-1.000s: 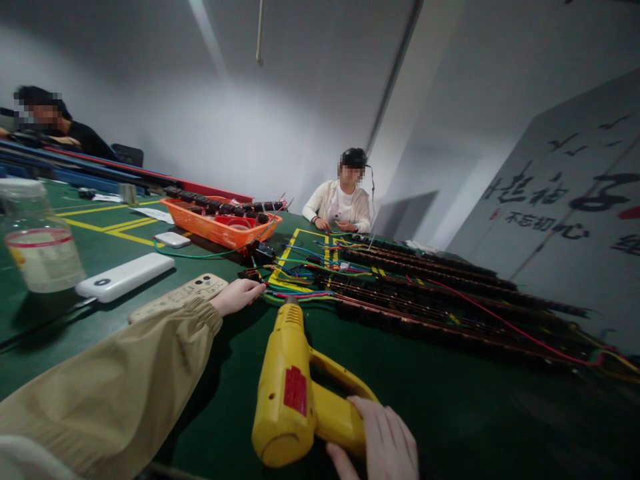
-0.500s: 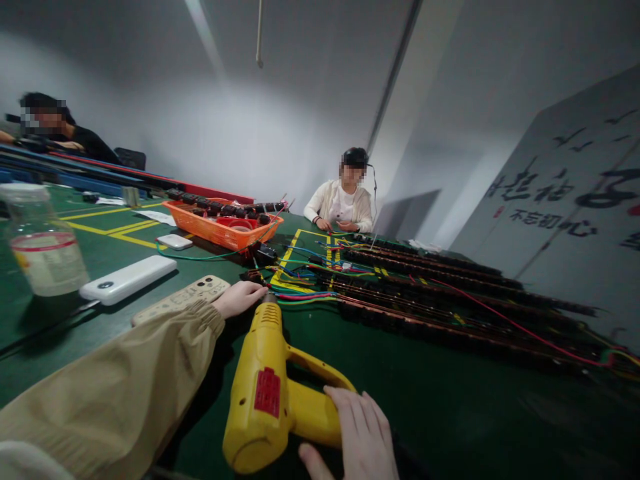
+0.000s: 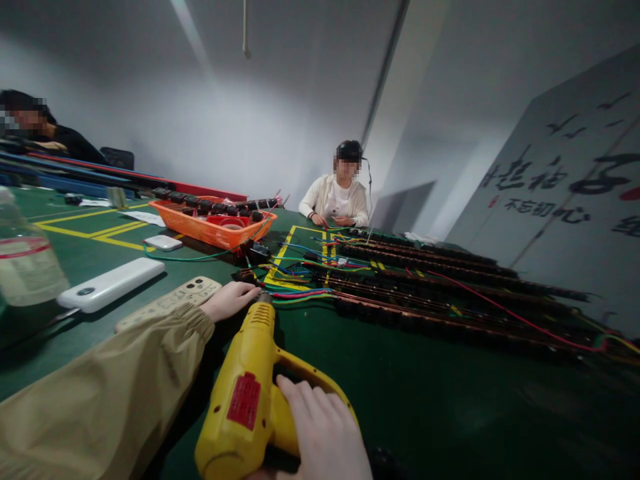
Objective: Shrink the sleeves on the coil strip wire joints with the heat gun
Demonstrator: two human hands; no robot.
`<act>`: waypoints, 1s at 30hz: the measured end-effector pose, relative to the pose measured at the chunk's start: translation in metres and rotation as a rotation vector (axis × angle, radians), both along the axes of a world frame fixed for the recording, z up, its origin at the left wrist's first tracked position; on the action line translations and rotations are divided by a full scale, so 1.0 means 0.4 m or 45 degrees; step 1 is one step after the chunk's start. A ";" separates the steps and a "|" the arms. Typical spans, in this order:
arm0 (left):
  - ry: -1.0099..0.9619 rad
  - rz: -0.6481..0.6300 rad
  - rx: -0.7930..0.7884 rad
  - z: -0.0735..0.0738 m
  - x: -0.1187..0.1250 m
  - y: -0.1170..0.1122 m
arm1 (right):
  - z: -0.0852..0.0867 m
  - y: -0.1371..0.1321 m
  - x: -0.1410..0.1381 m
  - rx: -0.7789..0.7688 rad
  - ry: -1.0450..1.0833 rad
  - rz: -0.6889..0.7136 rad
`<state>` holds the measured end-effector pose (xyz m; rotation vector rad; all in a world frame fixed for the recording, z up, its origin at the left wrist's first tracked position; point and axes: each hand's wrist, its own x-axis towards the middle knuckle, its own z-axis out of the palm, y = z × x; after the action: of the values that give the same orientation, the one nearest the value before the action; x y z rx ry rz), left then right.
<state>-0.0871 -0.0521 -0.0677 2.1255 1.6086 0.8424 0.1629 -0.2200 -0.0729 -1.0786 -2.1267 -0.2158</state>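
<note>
Yellow heat gun: we see the yellow heat gun in front of us, low in the view, its body tilted and its nozzle pointing away toward the near wires.
Right hand: we have the right hand wrapped around the handle of the gun, fingers curled closed over it, a fingertip showing below.
Left hand: we see the left hand reaching forward to the coloured wires, just beside the nozzle; its fingers look close together, but we cannot tell whether they pinch a wire.
Tan sleeve: we see a tan sleeve along the left forearm, gathered at the wrist.
Dark strips: we count several long dark strips lying to the right, the wires leaving their near ends, with a red wire running across them.
Left side: beside the forearm we find a patterned phone, then a white power bank and a clear jar.
Orange basket: beyond these we see an orange basket holding dark parts, a small white device near it.
Green table: we see all this on a green table marked with yellow tape.
Far side: we see a person in a pale jacket seated opposite.
</note>
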 end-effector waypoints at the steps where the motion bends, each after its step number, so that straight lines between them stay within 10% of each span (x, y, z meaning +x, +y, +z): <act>1: 0.019 -0.009 0.004 0.001 0.000 -0.002 | 0.006 -0.002 0.010 -0.017 -0.008 -0.003; 7: 0.118 -0.038 -0.030 0.004 0.001 -0.008 | 0.016 -0.004 0.087 -0.225 -0.146 -0.009; 18: 0.139 -0.038 -0.082 0.008 0.004 -0.011 | 0.033 0.016 0.250 -0.042 -0.471 -0.243; 30: 0.183 -0.021 -0.085 0.015 0.010 -0.011 | -0.010 0.003 0.237 -0.036 -0.376 -0.432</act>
<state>-0.0830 -0.0565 -0.0616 2.1928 1.6620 0.6348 0.2579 -0.2188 -0.0767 -1.5001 -2.1910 -0.5354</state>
